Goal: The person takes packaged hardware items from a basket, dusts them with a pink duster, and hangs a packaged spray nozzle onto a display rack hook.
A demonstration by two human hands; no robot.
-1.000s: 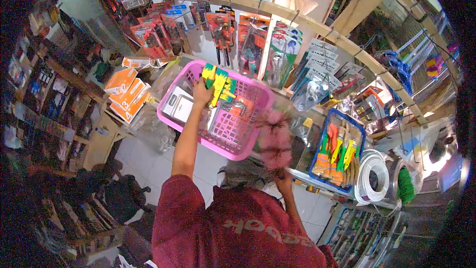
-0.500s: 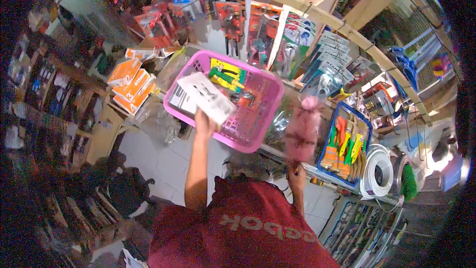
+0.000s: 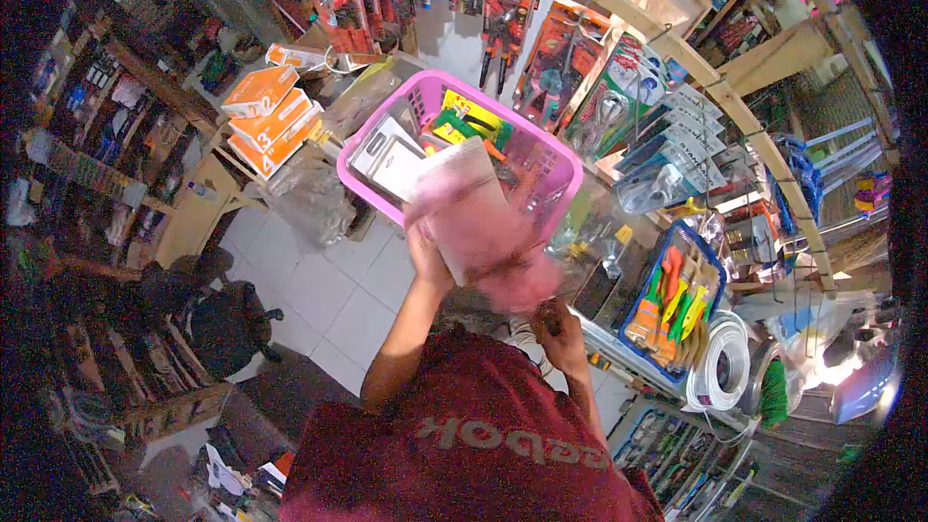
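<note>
My left hand (image 3: pixel 428 259) grips a flat whitish package (image 3: pixel 459 188) at its lower left edge, over the near side of the pink basket (image 3: pixel 360 184). The fluffy pink duster (image 3: pixel 503 256), blurred, lies across the package and partly hides it. Its handle end is in my right hand (image 3: pixel 561 331), fingers closed around it. Inside the basket are white packages (image 3: pixel 389 157) at the left, a yellow and green pack (image 3: pixel 474 121) at the back, and orange-red items partly covered by the duster.
Orange boxes (image 3: pixel 275 133) are stacked left of the basket. A blue basket of paintbrushes (image 3: pixel 674 300) stands to the right, beside a white cable coil (image 3: pixel 720 362). Packaged tools (image 3: pixel 505 34) hang from a wooden rail (image 3: pixel 619 5) behind. Tiled floor (image 3: pixel 333 295) shows below.
My left hand first reached into the basket among yellow-green packs, then lifted a whitish package. The duster has swung left from beside the basket onto that package. The whole view has shifted.
</note>
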